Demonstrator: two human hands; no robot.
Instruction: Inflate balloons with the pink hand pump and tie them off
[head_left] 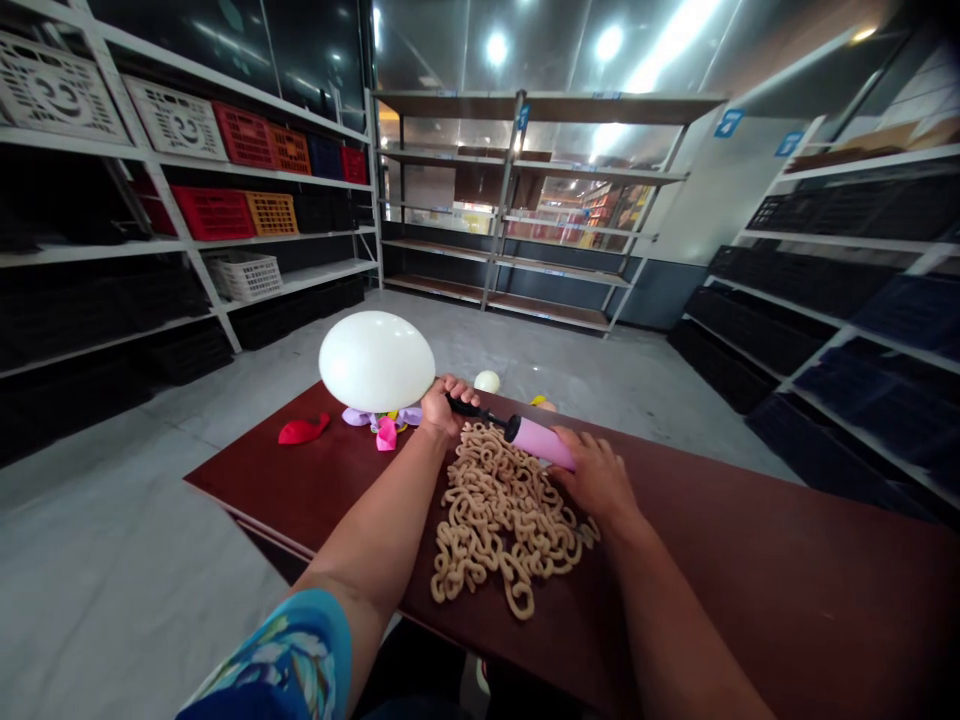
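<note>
Pale balloon, blown up round and full, sits just to the outer side of the left hand and a little above the table, its neck running into that fist. The left hand is clenched where the balloon's neck meets the black nozzle of a pink pump; the neck itself is hidden inside the grip. The pump slants from the left hand back to the right hand, which is wrapped around the near end of the pink barrel, fingers curled over it. Under and between both hands lies a heap of beige looped cord, spreading back toward the person between the two forearms. Beyond the left hand, under the big balloon, limp balloons lie on the table: a red one farthest out, a pink one nearest the wrist, and a lilac one between them. A small pale balloon, partly filled, rests just past the left hand's knuckles.
</note>
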